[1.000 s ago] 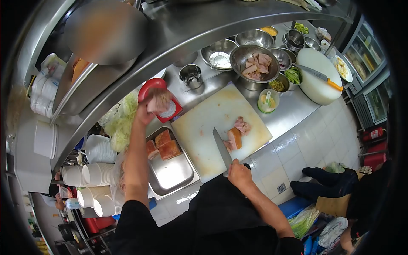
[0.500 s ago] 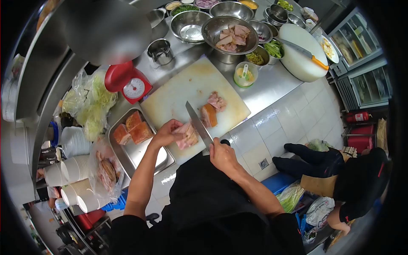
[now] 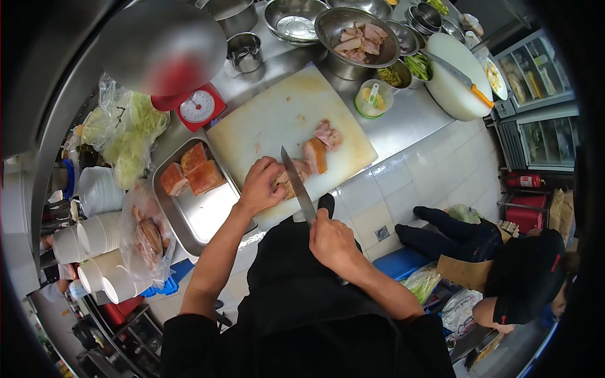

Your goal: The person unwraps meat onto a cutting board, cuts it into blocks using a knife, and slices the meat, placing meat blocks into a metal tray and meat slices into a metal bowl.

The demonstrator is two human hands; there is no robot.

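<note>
My right hand (image 3: 332, 242) is wrapped round the handle of a long kitchen knife (image 3: 298, 184), its blade pointing away from me over the near part of the white cutting board (image 3: 252, 120). Curled fingers of my left hand (image 3: 261, 186) press on a piece of meat (image 3: 287, 183) just left of the blade. The hand and knife partly cover that meat. To the right of the blade lie a chunk of meat with golden-brown skin (image 3: 314, 155) and a small pinkish scrap (image 3: 328, 134).
A steel tray (image 3: 208, 230) with browned meat blocks (image 3: 205, 177) stands left of the board, near a red scale (image 3: 200, 107). Behind are a bowl of meat slices (image 3: 328, 28) and a lidded tub (image 3: 373, 99). Another knife (image 3: 454, 72) rests on a round white block (image 3: 450, 104). A person (image 3: 523, 277) bends at right.
My left hand has moved right and closed down on the meat beside the blade. It held the meat farther left before. The whole view has shifted slightly.
</note>
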